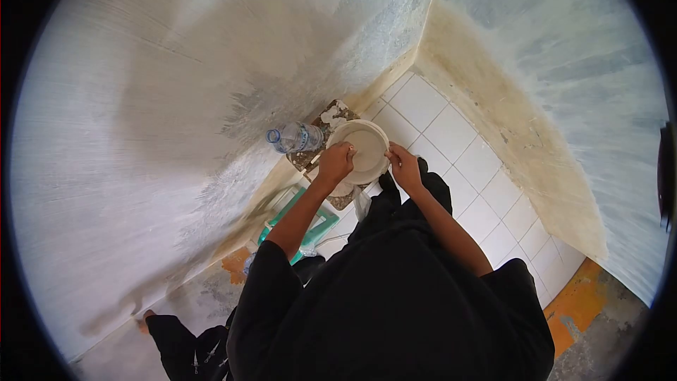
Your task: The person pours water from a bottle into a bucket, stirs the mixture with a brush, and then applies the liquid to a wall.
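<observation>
A round whitish tub (371, 142) with pale contents stands at the edge of a small stained stand (303, 161). My left hand (336, 163) is closed over the tub's left side, its fingertips inside the rim; whether it pinches the rim or something small is hidden. On the opposite side my right hand (403, 167) grips the tub's rim between thumb and fingers. Left of the tub is an uncapped clear plastic bottle (300, 137) with a blue neck ring, its mouth pointing to the left in view.
Walls with patchy grey and white coating meet in a corner ahead. White tiles (479, 162) cover the floor on the right. A green plastic stool (321, 229) is beside my left arm. Another person's dark-clothed leg (173, 342) shows at the lower left.
</observation>
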The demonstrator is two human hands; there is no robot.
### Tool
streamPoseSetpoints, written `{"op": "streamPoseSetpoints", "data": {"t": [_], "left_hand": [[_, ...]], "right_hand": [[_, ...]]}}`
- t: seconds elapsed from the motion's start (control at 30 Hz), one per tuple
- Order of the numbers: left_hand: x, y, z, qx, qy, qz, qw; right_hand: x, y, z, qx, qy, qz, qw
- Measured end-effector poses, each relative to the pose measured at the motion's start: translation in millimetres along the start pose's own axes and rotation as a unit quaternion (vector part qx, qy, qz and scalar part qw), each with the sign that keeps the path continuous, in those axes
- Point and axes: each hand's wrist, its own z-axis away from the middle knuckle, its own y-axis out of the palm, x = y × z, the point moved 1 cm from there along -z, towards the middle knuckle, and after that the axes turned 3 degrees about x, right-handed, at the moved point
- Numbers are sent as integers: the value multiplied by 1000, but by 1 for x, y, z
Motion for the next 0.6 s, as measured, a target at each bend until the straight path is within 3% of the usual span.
{"op": "streamPoseSetpoints", "data": {"t": [0.13, 0.33, 0.6], "left_hand": [[6, 6, -13, -37, -4, -14, 999], [-8, 25, -26, -100, 64, 53, 992], [-20, 25, 4, -3, 62, 122, 991]], "right_hand": [[-4, 0, 0, -3, -12, 16, 1000], [1, -1, 0, 4, -2, 12, 1000], [7, -2, -1, 9, 15, 13, 1000]]}}
